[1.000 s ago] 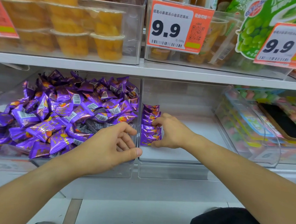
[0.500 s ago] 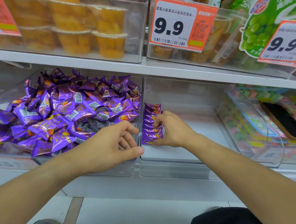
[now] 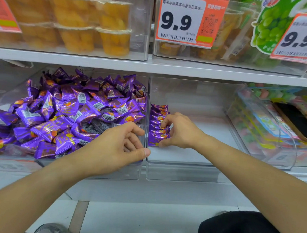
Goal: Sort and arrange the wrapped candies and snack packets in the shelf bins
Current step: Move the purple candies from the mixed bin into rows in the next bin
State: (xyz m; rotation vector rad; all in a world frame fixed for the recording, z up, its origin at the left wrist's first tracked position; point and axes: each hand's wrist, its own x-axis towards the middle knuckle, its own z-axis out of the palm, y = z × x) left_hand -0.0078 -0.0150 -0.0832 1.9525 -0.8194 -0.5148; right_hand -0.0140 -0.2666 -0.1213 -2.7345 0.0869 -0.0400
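A row of purple wrapped candies (image 3: 158,116) stands on edge against the left wall of the clear middle bin (image 3: 190,170). My right hand (image 3: 180,132) pinches the front part of that row, with the thumb at the nearest candy and the fingers curled over the top. The left bin (image 3: 110,173) holds a loose heap of the same purple candies (image 3: 69,112). My left hand (image 3: 115,150) rests at that bin's front right corner. Its thumb lies across the rim, its fingers are loosely curled, and it holds nothing.
On the right, a clear bin (image 3: 265,140) of colourful sweets holds a dark flat object (image 3: 298,122). The shelf above carries bins of orange fruit jelly cups (image 3: 114,39) and orange price tags (image 3: 188,20). Pale floor and a dark knee (image 3: 241,229) lie below.
My right hand's fingers have shifted a little along the candy row and drawn it tighter. My left hand has stayed at the bin corner.
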